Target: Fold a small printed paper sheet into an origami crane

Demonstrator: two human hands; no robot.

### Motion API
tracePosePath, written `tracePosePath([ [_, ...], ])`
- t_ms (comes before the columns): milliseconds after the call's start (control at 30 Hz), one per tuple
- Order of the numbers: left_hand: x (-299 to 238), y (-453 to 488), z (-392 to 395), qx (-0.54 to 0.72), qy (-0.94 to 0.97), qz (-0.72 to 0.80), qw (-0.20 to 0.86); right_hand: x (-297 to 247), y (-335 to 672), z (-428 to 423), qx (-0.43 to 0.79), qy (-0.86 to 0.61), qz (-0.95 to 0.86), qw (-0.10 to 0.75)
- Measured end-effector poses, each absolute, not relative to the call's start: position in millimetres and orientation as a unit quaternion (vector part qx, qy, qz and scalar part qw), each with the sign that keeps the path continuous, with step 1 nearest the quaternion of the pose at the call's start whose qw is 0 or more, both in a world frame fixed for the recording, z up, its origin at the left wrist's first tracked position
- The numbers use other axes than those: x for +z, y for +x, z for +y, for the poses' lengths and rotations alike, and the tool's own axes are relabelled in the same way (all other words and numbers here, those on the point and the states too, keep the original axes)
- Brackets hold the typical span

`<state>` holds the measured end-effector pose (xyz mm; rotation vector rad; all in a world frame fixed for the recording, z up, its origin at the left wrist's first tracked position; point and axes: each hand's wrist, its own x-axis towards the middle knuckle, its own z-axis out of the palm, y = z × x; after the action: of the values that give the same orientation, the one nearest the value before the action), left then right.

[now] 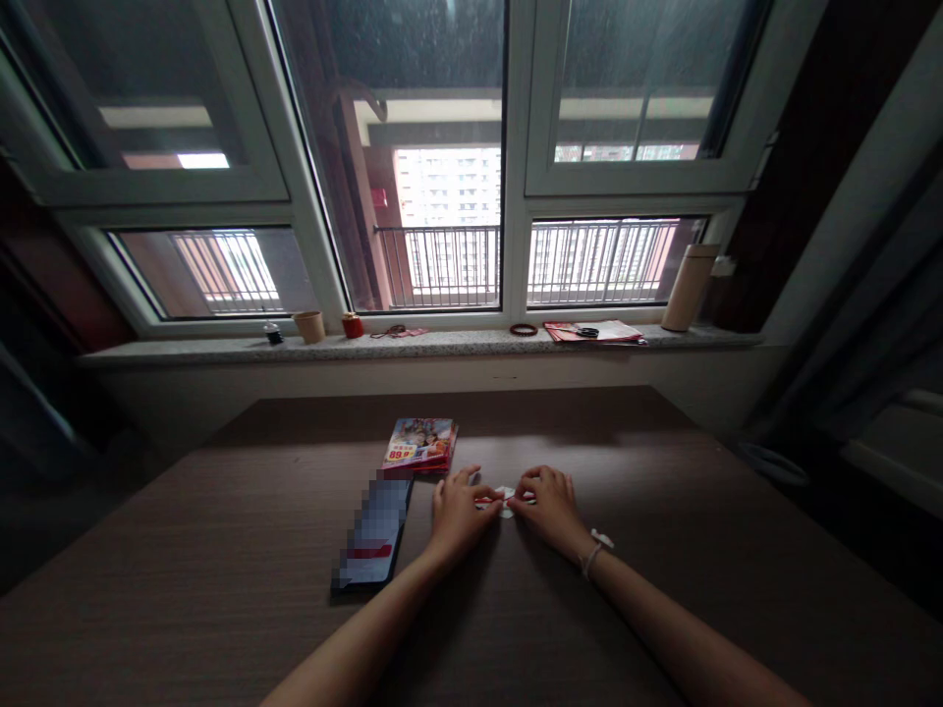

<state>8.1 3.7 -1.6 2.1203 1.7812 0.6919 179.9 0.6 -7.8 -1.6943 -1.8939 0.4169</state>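
A small piece of white and red paper (506, 504) lies low over the brown table (243, 501), mostly covered by my fingers. My left hand (463, 509) pinches its left side between thumb and fingertips. On the opposite side my right hand (549, 503) pinches it too, a pale bracelet round that wrist. Both hands almost meet in the middle, and whether the paper is folded cannot be made out. Left of my left hand is a phone (374, 535) with a partly blurred screen. Behind the phone sits a stack of printed colour leaflets (419, 444).
Beyond the table, a stone windowsill (464, 344) carries a paper cup (309, 326), a red-and-tan spool-like item (353, 325), a dark bracelet (524, 330), papers (611, 332) with scissors (587, 333) on them, and a tall tan flask (689, 288). A small dark bottle (272, 333) stands at the left.
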Motion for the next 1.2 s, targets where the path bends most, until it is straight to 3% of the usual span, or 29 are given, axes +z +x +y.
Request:
tracePosePath([
  [1200, -2.3, 9.1, 3.7, 0.235, 0.735, 0.622, 0.135, -4.1, 177.0, 1.3, 0.147, -0.652, -0.695, 0.265],
])
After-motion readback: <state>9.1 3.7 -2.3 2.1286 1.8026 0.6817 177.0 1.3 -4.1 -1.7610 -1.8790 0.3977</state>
